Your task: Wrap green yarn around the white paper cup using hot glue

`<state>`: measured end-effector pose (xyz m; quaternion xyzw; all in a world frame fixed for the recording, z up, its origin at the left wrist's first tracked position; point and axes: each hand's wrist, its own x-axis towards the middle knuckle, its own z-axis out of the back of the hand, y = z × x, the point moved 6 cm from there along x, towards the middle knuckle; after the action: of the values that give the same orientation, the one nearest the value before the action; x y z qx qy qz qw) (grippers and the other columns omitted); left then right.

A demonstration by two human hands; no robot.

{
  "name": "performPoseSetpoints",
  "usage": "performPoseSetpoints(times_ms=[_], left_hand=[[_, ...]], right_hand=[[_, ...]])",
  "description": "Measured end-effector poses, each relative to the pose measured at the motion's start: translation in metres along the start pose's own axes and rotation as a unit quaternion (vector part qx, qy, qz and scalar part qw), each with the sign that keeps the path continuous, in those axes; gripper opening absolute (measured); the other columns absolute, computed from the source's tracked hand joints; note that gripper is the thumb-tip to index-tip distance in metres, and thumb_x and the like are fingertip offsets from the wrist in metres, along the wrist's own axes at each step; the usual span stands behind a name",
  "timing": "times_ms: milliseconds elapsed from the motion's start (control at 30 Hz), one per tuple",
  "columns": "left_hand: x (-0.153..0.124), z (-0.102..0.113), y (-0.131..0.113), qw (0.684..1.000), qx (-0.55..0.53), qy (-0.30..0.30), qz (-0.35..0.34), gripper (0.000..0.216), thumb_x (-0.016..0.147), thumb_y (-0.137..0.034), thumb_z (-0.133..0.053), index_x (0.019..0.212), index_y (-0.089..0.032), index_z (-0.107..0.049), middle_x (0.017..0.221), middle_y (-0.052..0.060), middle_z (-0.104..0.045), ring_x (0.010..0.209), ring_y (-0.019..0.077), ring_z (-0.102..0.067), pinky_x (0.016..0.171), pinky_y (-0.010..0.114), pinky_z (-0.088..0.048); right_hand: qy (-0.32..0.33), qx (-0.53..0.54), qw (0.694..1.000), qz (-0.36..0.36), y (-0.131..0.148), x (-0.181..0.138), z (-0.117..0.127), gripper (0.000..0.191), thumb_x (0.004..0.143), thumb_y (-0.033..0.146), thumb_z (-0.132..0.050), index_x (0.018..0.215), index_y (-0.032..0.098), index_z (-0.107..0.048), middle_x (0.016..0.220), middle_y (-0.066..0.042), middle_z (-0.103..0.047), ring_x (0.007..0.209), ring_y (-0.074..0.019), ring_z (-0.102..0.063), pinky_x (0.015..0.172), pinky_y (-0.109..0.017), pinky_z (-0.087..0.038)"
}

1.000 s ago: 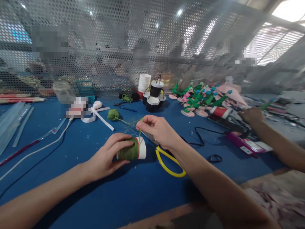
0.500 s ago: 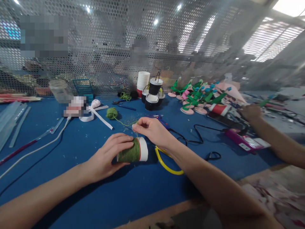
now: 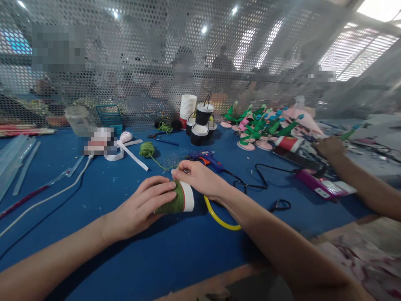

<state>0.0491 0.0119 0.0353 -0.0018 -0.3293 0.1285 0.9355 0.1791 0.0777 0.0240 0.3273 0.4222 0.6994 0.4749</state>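
A paper cup [image 3: 188,197] lies on its side, its body wrapped in green yarn and its white end bare towards the right. My left hand [image 3: 149,200] is closed around the wrapped part from the left. Just above the cup, my right hand [image 3: 196,176] pinches the green yarn [image 3: 159,164] between thumb and fingers. That strand leads back to a small ball of green yarn [image 3: 147,149] on the blue table. Behind my right hand lies a blue glue gun [image 3: 209,160], and a yellow ring [image 3: 221,219] is partly hidden under my right forearm.
Black lidded cups [image 3: 200,134] and a stack of white cups [image 3: 188,106] stand at the back. Green craft flowers [image 3: 258,127] crowd the right. A purple power strip [image 3: 322,186] with a black cord lies nearby. Another person's hand [image 3: 332,149] is at far right; white ribbon [image 3: 134,156] lies left.
My right hand has moved slightly down towards the cup with the yarn, and more of the glue gun shows behind it. My left hand still holds the cup.
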Motion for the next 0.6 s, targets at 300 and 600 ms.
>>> performPoseSetpoints(times_ms=[300,600], left_hand=[[-0.002,-0.003,0.006,0.999,0.027,0.014,0.03,0.041,0.083,-0.016,-0.055,0.12,-0.018,-0.037,0.121,0.016,-0.046,0.121,0.0294,-0.036,0.094,0.052,-0.04],[-0.005,-0.007,0.03,0.958,-0.092,0.06,0.264,0.054,0.072,-0.037,-0.065,0.114,-0.017,-0.038,0.106,0.011,-0.055,0.094,0.0255,-0.057,0.077,0.04,-0.05]], right_hand=[[-0.008,-0.043,0.999,0.033,0.004,0.0,0.001,0.032,0.08,0.044,-0.047,0.06,0.021,-0.037,0.053,0.007,-0.031,0.051,-0.0096,-0.03,0.048,-0.024,-0.023],[-0.046,-0.105,0.991,0.068,0.01,-0.005,-0.006,0.025,0.081,0.034,-0.048,0.064,0.021,-0.037,0.06,0.005,-0.037,0.057,-0.0114,-0.038,0.055,-0.026,-0.029]])
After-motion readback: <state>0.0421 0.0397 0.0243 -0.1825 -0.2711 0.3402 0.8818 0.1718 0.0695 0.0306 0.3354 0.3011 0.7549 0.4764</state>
